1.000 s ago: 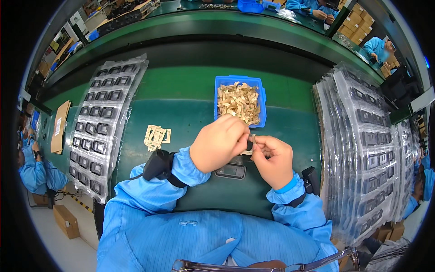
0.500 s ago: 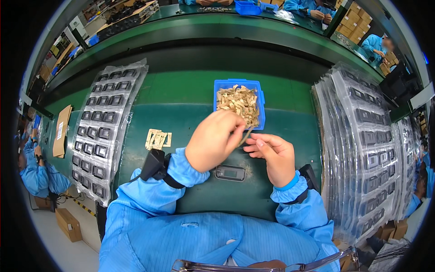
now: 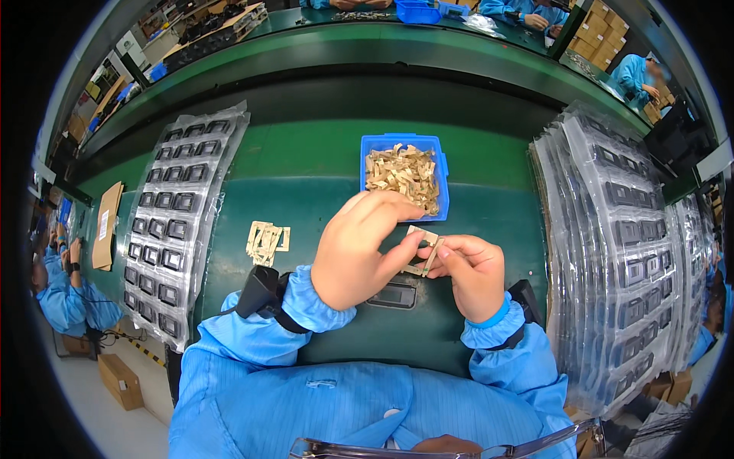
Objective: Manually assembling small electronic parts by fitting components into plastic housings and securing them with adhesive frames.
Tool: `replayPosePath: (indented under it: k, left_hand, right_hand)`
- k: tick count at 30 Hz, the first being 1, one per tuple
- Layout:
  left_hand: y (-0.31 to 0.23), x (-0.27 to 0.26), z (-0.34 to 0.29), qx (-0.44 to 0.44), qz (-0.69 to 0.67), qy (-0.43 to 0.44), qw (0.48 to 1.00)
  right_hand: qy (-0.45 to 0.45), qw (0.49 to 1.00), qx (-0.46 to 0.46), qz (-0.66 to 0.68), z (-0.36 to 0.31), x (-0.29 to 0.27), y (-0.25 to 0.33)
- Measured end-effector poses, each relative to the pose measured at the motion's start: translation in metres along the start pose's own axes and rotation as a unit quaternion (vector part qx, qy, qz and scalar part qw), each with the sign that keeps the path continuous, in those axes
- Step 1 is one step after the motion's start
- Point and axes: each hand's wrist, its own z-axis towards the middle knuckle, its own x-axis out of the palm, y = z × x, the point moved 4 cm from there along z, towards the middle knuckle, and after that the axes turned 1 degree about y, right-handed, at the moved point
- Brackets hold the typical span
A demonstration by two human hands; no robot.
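Observation:
Between my hands is a thin beige frame-shaped piece (image 3: pixel 433 239), like a paper-backed sticker, with a narrow strip across its right side. My right hand (image 3: pixel 475 274) pinches that right side between thumb and fingers. My left hand (image 3: pixel 365 249) is curled around the upper left, its thumb against the piece; some of its fingertips are hidden. Just below, a dark rectangular plastic part with a window (image 3: pixel 393 295) lies on the table, partly covered by my left hand. Beyond my hands stands a blue bin (image 3: pixel 443 177) heaped with beige pieces (image 3: pixel 403 174).
More flat beige frames (image 3: pixel 266 242) lie left of my left hand. A clear plastic tray of black frames (image 3: pixel 170 222) fills the table's left side; stacked similar trays (image 3: pixel 612 252) stand at the right. A cardboard piece (image 3: pixel 105 228) lies far left. Other people work beyond.
The beige piece has turned from nearly edge-on to showing its open frame shape. My right hand has shifted slightly right and down, and the left fingers have spread somewhat.

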Motion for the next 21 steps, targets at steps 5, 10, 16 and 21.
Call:
replayPosePath:
  k: [5, 10, 16, 21]
  left_hand:
    - [0.017, 0.011, -0.009, -0.265, -0.245, 0.128, 0.924]
    - [0.019, 0.016, -0.013, -0.283, -0.302, 0.108, 0.904]
    - [0.022, 0.007, -0.015, -0.326, -0.317, 0.122, 0.882]
    - [0.054, -0.043, 0.002, -0.361, -0.176, 0.171, 0.9]
  right_hand:
    - [0.014, 1.0, 0.011, -0.01, -0.003, 0.002, 0.002]
    - [0.008, 1.0, 0.021, -0.001, -0.002, 0.003, 0.002]
    - [0.023, 0.999, 0.015, -0.024, 0.001, 0.004, -0.003]
    - [-0.028, 0.995, 0.005, -0.099, -0.001, 0.004, 0.007]
